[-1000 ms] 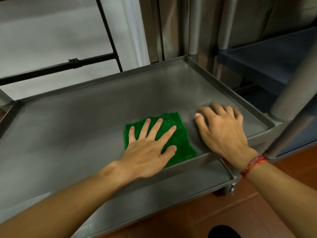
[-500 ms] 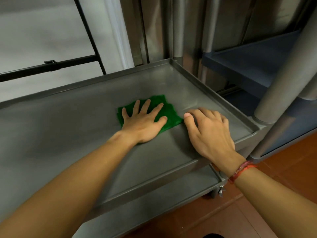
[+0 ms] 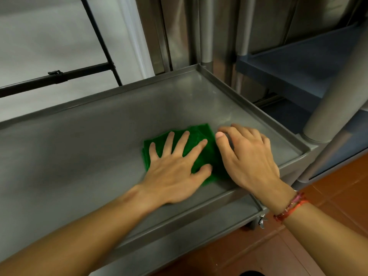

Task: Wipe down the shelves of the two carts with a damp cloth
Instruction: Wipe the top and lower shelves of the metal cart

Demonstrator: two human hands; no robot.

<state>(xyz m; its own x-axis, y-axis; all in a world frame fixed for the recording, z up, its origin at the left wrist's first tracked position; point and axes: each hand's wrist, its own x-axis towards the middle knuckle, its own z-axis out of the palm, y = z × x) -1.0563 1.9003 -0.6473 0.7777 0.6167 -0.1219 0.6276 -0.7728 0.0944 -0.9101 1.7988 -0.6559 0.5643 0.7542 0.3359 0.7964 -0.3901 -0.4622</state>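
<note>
a person wipes the top shelf (image 3: 95, 148) of a steel cart, a folded green cloth (image 3: 199, 130) lying on the right-hand part of the tray, nearer the front lip than the back. the left hand (image 3: 175, 172) lies flat on the cloth, fingers spread wide and straight, palm bearing down. the right hand (image 3: 249, 160), a red bracelet (image 3: 290, 208) at its wrist, rests just beside the cloth toward the shelf's right rim, fingers arched and tips on the bare steel; it holds nothing, and its thumb side hides the cloth's right edge, so whether it also pins the cloth cannot be told.

the step in hand appears to be the wiping of this upper shelf, with the cloth working the near right corner. the wide stretch of steel to the left and the far corner by the post carry no clear sign of being wet or dry. a lower shelf (image 3: 199, 234) shows beneath the front lip, and a second cart with blue shelves (image 3: 294, 76) stands just to the right, over a red tiled floor (image 3: 334, 198); both look untouched from here, so the job seems to be at an early stage.

the next move likely calls for steady downward pressure from the flat left hand and long passes along the tray, running the cloth into the raised rim and corners where grime would gather.
</note>
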